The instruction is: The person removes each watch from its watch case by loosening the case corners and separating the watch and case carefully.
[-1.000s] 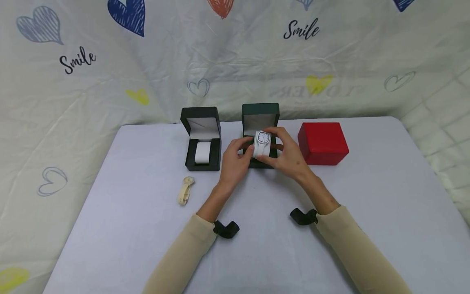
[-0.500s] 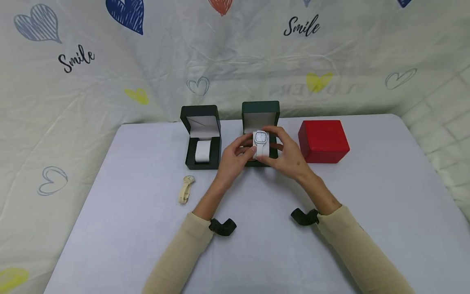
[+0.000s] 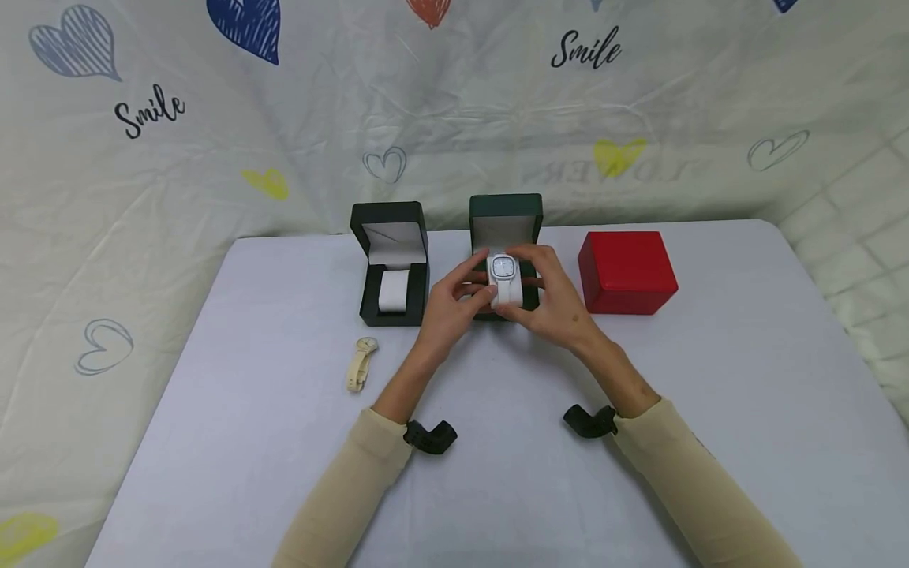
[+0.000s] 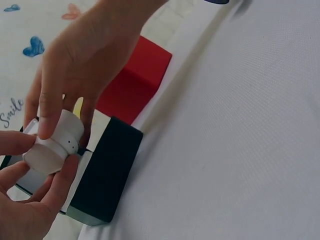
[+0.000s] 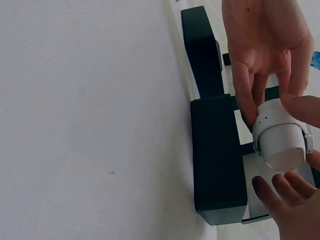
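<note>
Both hands hold a white watch wrapped round a white cushion (image 3: pixel 503 281) just above the open dark green box (image 3: pixel 506 219). My left hand (image 3: pixel 474 290) pinches the cushion's left side and my right hand (image 3: pixel 531 285) grips its right side and top. In the left wrist view the cushion (image 4: pixel 54 146) sits between my left fingers (image 4: pixel 60 182) and the right hand's fingers (image 4: pixel 50 112), beside the green box (image 4: pixel 107 172). In the right wrist view the cushion (image 5: pixel 280 139) hovers over the green box (image 5: pixel 216 160).
An open black box (image 3: pixel 390 264) with a white cushion (image 3: pixel 393 290) stands to the left. A closed red box (image 3: pixel 625 272) stands to the right. A beige watch (image 3: pixel 360 364) lies on the grey table (image 3: pixel 746 379). A heart-printed cloth hangs behind.
The hands and the white watch on its cushion have stayed over the green box. The fingers have only shifted slightly on the cushion.
</note>
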The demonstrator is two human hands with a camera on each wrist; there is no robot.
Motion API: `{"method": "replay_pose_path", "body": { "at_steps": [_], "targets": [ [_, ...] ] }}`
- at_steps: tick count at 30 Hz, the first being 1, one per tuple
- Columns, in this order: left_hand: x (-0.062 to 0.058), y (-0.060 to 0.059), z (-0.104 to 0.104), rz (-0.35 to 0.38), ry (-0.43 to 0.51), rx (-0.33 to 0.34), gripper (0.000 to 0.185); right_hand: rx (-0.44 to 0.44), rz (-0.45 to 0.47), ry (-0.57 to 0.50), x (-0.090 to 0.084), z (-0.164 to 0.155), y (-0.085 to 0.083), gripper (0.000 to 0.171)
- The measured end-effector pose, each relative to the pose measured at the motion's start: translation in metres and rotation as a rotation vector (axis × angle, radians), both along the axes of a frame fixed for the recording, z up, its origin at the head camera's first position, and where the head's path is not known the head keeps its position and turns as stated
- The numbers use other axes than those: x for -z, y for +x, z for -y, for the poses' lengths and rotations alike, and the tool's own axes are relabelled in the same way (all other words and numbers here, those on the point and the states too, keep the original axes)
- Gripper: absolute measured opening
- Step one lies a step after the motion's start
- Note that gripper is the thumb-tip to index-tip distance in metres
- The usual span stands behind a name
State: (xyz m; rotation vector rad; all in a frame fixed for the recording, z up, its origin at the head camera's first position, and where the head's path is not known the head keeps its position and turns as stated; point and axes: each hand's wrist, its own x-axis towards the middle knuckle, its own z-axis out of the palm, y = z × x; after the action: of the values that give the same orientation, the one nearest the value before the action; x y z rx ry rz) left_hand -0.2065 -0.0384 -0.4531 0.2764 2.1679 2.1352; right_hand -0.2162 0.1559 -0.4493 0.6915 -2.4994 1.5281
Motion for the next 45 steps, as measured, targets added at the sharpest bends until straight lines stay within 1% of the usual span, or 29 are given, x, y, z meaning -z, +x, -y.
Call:
{"method": "replay_pose_path", "body": {
  "at_steps": [7,11,17,22,27,36,41,45],
  "targets": [
    [-0.002,0.001,-0.001,0.011,0.006,-0.004,0.055,0.019,-0.038,0.033,0.002,0.003,0.001,0.082],
    [-0.001,0.000,-0.002,0.010,0.005,-0.005,0.055,0.021,-0.047,0.034,0.003,0.003,0.002,0.083],
    [0.000,0.000,-0.001,0.006,-0.001,-0.012,0.055,-0.003,-0.065,0.023,0.003,0.002,0.002,0.082],
    [0.000,0.000,-0.001,0.005,0.005,-0.007,0.054,-0.004,-0.038,0.007,0.004,0.001,0.002,0.081],
    [0.000,-0.001,-0.001,0.012,0.038,-0.001,0.055,-0.004,0.002,0.000,0.002,0.000,0.003,0.082],
    [0.000,-0.001,-0.001,0.007,0.066,0.012,0.053,-0.016,0.020,-0.001,0.000,-0.001,0.002,0.082],
    [0.000,0.000,0.000,0.014,0.056,0.013,0.052,-0.049,0.016,0.022,-0.001,-0.004,0.000,0.084],
    [0.001,0.001,0.001,0.026,0.040,0.015,0.052,-0.096,0.043,0.029,-0.002,-0.007,-0.002,0.083]
  ]
}}
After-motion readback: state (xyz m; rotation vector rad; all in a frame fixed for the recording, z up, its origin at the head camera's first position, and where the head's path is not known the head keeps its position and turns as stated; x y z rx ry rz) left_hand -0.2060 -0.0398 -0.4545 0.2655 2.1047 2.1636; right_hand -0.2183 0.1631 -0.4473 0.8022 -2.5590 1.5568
